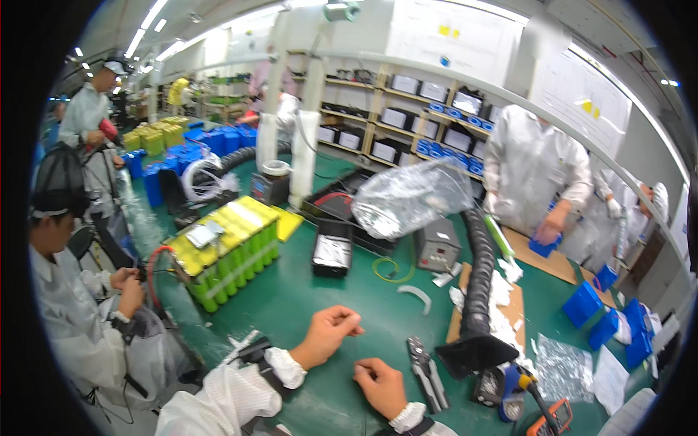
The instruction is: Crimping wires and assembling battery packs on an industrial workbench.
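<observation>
Above the green bench (280,320), my left hand (327,336) has its fingers curled in and pressed together. My right hand (382,389) is a short way to its right and nearer me, also with bent, closed fingers. Whatever either might hold is too small or hidden to make out. Just right of my right hand lies a pair of grey and black pliers (427,374). Beyond my left hand stands a large battery pack (233,269) of green cells with a yellow top. A small black box (333,248) with a silvery inside sits behind both hands.
A black fume hose (478,276) with a wide nozzle (476,356) arches down at right. Near it are a soldering iron (538,392) and an orange multimeter (551,419). A clear plastic bag (411,196) covers part of a grey box (438,243). Co-workers stand across and sit at left.
</observation>
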